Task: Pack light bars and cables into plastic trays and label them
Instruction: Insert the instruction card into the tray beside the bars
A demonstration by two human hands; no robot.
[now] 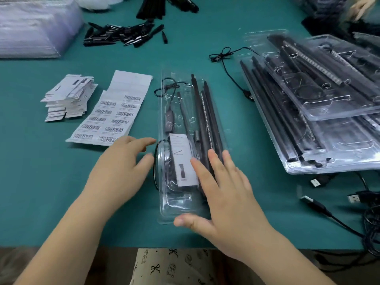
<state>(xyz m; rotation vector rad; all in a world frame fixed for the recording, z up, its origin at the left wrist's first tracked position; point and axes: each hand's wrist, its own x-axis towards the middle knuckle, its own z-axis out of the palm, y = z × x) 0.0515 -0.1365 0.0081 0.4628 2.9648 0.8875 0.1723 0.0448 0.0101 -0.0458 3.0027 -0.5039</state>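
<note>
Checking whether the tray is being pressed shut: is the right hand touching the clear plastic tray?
Touching. The head view shows the right hand lying flat on the clear plastic tray, fingers spread over its near end.

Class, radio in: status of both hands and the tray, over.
Left hand open beside clear tray. Right hand flat on it. Barcode label sheet left, untouched.

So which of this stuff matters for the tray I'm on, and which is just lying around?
In play: clear plastic tray holding black light bars, right hand, left hand, white barcode label sheet.
Lying about: heap of black clips, loose black USB cable.
</note>
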